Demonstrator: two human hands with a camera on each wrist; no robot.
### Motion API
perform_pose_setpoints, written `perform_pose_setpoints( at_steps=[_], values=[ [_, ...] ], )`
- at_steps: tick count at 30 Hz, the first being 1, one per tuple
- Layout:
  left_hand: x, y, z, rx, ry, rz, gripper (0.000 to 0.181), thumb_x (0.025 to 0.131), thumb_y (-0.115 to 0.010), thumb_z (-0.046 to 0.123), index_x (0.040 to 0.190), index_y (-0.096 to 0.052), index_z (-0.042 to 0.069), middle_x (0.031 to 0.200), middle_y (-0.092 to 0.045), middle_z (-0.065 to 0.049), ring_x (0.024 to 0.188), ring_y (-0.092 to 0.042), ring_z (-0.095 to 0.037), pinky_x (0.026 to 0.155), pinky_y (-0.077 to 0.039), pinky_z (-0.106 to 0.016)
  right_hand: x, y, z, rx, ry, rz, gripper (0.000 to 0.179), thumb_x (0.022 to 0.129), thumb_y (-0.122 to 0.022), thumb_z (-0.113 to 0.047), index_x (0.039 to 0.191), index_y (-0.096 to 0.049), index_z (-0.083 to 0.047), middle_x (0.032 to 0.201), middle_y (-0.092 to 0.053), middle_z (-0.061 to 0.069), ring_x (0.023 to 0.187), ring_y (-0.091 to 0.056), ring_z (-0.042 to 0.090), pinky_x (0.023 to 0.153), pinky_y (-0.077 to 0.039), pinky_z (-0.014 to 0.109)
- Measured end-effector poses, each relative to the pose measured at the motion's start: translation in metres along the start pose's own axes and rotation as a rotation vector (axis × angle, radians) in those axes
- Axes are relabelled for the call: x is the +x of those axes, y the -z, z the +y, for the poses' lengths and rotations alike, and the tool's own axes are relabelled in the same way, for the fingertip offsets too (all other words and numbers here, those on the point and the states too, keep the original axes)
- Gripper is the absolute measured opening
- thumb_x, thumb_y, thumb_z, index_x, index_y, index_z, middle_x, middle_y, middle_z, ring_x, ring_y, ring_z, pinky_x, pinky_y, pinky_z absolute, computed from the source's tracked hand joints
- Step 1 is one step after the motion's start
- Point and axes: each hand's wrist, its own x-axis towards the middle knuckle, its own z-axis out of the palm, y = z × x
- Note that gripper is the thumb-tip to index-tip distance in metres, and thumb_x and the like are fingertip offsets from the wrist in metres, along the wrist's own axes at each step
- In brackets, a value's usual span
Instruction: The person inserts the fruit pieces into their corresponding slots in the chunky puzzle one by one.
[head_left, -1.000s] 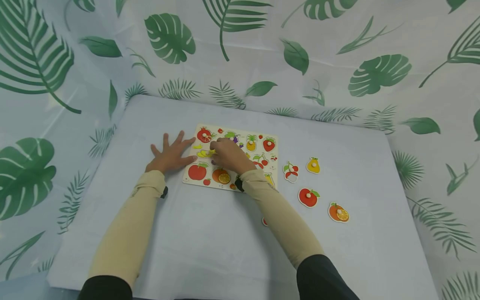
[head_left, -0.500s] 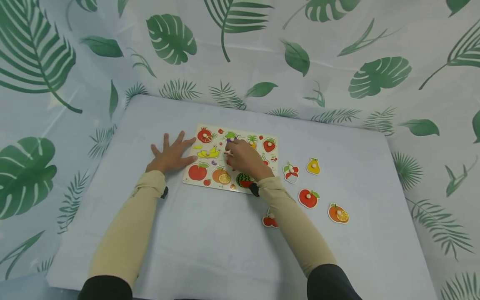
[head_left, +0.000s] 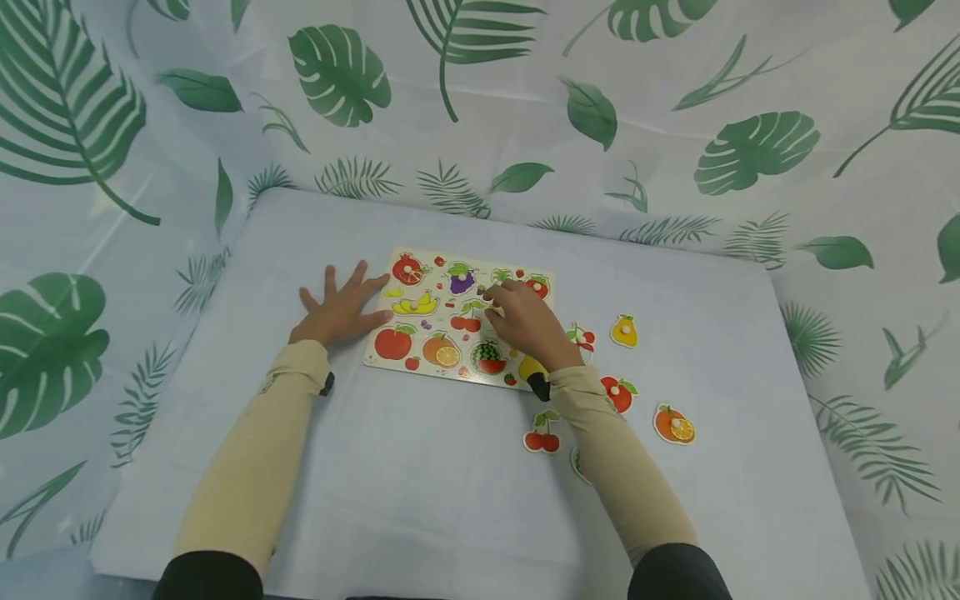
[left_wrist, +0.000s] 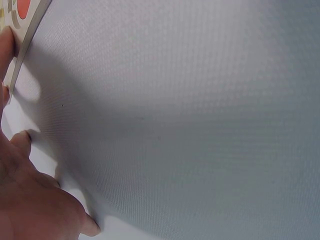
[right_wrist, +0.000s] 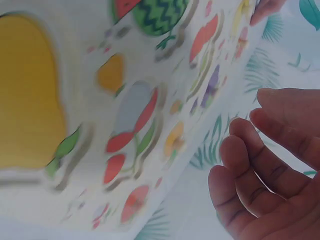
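A light board [head_left: 431, 372] of printed fruit shapes lies on the white table. My left hand [head_left: 337, 308] is spread flat, its thumb and index finger at the board's left edge. Over the board's right half is my right hand [head_left: 528, 323], partly covering the pineapple [head_left: 502, 274] and the strawberry [head_left: 537, 286]. In the right wrist view, the right hand's fingers [right_wrist: 235, 150] are loosely bent, with nothing between them. The grapes [head_left: 461, 280] and bananas [head_left: 414, 306] sit on the board to the left of this hand.
Loose fruit pieces lie right of and below the board: a yellow pear [head_left: 624, 331], an orange [head_left: 674, 425], cherries [head_left: 542, 442] and a red apple-like piece [head_left: 620, 395] partly behind the right sleeve. A leaf-printed cloth [head_left: 652, 83] hangs behind the table.
My right hand has moved rightward across the board, from the bananas past the grapes to the pineapple. Cherries on the board and a pair on the table are uncovered. The left hand stays put.
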Motion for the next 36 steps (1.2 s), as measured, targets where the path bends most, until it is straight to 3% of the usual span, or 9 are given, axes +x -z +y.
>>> perform_pose_setpoints(
  at_steps=[16,24,30,36],
  values=[
    [0.000,-0.001,0.000,-0.013,-0.004,-0.004,0.082,0.107,-0.058,0.054,0.174,-0.019,0.026,0.179,0.011,-0.010,0.155,0.030,-0.050,0.110,0.021,-0.081,-0.066,0.024,0.026,-0.033,-0.123,0.058,0.024,0.099,-0.076,-0.005,0.120,-0.074,0.004,0.111,-0.071,0.019,0.105,-0.063,0.035,0.093,-0.057,0.048],
    [0.001,-0.002,-0.002,-0.015,-0.005,-0.003,0.082,0.106,-0.057,0.054,0.173,-0.020,0.027,0.179,0.011,-0.010,0.155,0.030,-0.050,0.110,0.021,-0.082,-0.093,0.026,0.031,-0.053,-0.105,0.061,0.023,0.097,-0.077,-0.005,0.119,-0.075,0.003,0.108,-0.073,0.017,0.099,-0.064,0.033,0.087,-0.059,0.047],
    [0.002,-0.002,-0.002,-0.025,-0.011,-0.009,0.081,0.106,-0.057,0.054,0.174,-0.019,0.028,0.180,0.012,-0.009,0.155,0.031,-0.050,0.109,0.021,-0.082,-0.114,0.021,0.030,-0.066,-0.111,0.058,0.024,0.096,-0.079,-0.005,0.119,-0.076,0.002,0.107,-0.073,0.015,0.099,-0.065,0.031,0.090,-0.060,0.047],
    [0.002,-0.002,-0.004,-0.025,-0.011,-0.007,0.080,0.107,-0.057,0.054,0.173,-0.020,0.028,0.179,0.012,-0.009,0.154,0.032,-0.049,0.109,0.022,-0.082,-0.132,0.012,0.022,-0.059,-0.042,0.068,0.023,0.093,-0.082,-0.002,0.115,-0.076,0.001,0.104,-0.074,0.012,0.096,-0.067,0.030,0.088,-0.060,0.048]
  ],
)
